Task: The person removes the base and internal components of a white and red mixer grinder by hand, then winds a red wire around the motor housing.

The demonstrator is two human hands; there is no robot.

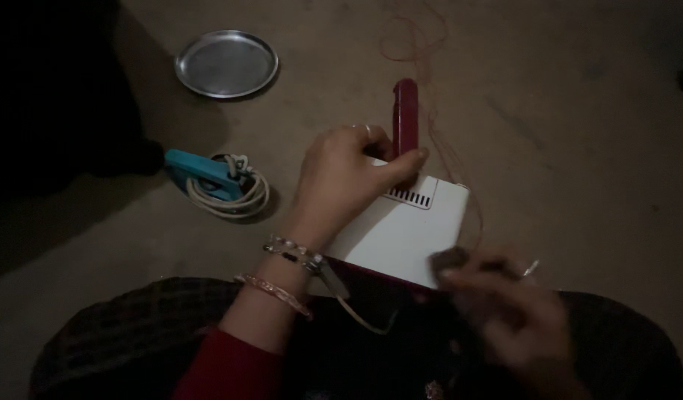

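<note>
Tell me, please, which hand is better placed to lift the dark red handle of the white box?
Probably the left hand: it already rests on the white box, thumb against the dark red handle. The right hand is at the near corner, blurred, pinching a small dark object.

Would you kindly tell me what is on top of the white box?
The left hand rests on the white box, thumb beside a slotted vent. A red upright piece rises behind it. The surface beneath the palm is covered and unseen.
</note>
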